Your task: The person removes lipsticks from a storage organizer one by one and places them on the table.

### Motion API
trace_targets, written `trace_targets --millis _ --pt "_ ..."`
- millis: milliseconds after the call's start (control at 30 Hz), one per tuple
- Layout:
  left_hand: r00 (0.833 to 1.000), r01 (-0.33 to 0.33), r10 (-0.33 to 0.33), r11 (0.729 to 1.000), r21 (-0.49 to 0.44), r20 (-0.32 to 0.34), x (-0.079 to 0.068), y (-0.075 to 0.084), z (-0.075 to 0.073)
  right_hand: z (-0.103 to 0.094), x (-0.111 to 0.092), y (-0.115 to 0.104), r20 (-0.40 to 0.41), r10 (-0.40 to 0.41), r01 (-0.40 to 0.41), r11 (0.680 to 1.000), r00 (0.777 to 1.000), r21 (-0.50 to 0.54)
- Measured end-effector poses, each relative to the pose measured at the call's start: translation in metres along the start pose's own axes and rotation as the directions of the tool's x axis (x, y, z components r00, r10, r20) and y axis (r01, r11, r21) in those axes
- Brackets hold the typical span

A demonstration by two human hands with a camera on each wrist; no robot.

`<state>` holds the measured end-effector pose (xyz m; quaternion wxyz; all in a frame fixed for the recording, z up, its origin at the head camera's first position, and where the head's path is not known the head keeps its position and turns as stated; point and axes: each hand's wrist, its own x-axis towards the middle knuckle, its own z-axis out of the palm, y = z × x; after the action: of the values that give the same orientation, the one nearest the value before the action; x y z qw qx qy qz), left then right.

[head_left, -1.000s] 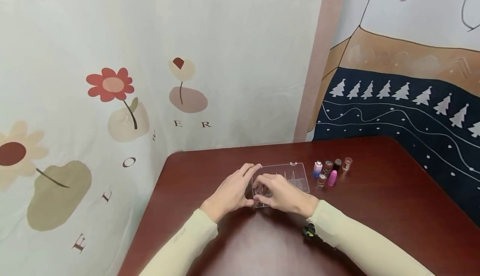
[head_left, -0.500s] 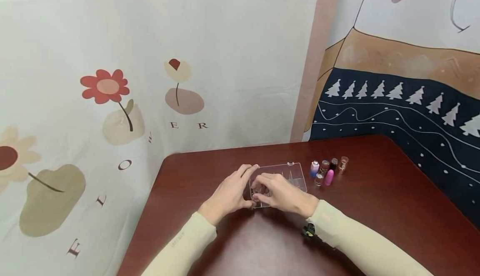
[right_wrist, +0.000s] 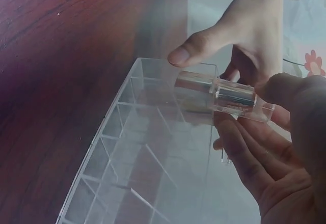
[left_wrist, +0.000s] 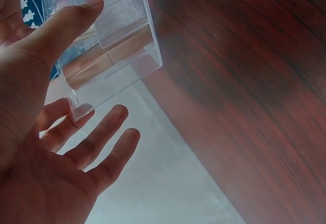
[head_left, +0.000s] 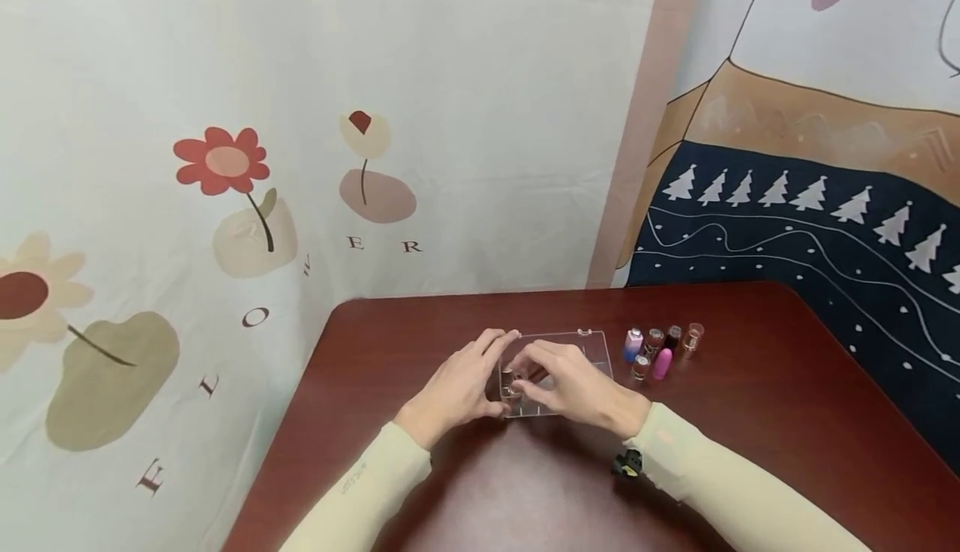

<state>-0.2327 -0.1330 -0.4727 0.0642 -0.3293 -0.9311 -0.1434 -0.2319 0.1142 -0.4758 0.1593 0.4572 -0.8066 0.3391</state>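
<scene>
A clear plastic divided box stands on the table between both hands. My left hand holds its left end, with the thumb on the near side and the fingers spread along the far side. Over that end, my right hand pinches a small clear tube with a silvery middle between thumb and fingers. The tube lies right at the box's end compartments in the right wrist view. A rose-gold tube shows through the box wall in the left wrist view.
Right of the box stand several small cosmetics: a pink-and-blue tube, a bright pink bullet-shaped tube, a small clear-topped container, a dark one and a clear cup. Printed curtains hang behind the red-brown table.
My right hand has shifted slightly to the right and its thumb has lifted a little, so more of the box's near left part shows. My left hand keeps its place.
</scene>
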Motion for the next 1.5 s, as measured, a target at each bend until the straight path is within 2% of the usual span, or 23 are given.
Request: trace_targets --millis 167,433,667,900,1100,1367,1500 --pt "1.000 -0.004 0.004 1.000 0.015 0.005 0.005 0.000 -0.002 -0.010 -0.001 0.004 -0.059 -0.032 0.031 0.999 0.998 -0.013" --pt "1.000 -0.018 0.017 1.000 0.011 0.013 0.014 0.004 -0.004 -0.039 -0.012 0.006 -0.109 -0.006 -0.001 0.998 0.994 -0.067" --pt "1.000 -0.013 0.012 1.000 0.027 0.015 0.011 0.004 -0.001 -0.056 -0.024 0.006 -0.155 0.001 -0.015 0.996 0.988 -0.088" --pt "1.000 -0.003 0.003 1.000 0.026 -0.006 0.007 0.002 -0.003 -0.071 -0.033 0.004 -0.164 0.021 -0.044 0.990 0.986 -0.136" --pt "1.000 0.002 -0.002 1.000 0.013 0.002 0.003 0.001 0.001 -0.086 -0.046 0.007 -0.179 0.033 -0.063 0.985 0.983 -0.162" --pt "1.000 -0.018 0.019 1.000 0.021 -0.020 0.001 0.001 0.003 -0.109 -0.064 0.015 -0.237 0.064 -0.124 0.960 0.970 -0.250" --pt "1.000 -0.011 0.011 1.000 0.021 -0.007 -0.001 0.000 0.003 -0.120 -0.071 0.018 -0.253 0.094 -0.166 0.945 0.963 -0.282"
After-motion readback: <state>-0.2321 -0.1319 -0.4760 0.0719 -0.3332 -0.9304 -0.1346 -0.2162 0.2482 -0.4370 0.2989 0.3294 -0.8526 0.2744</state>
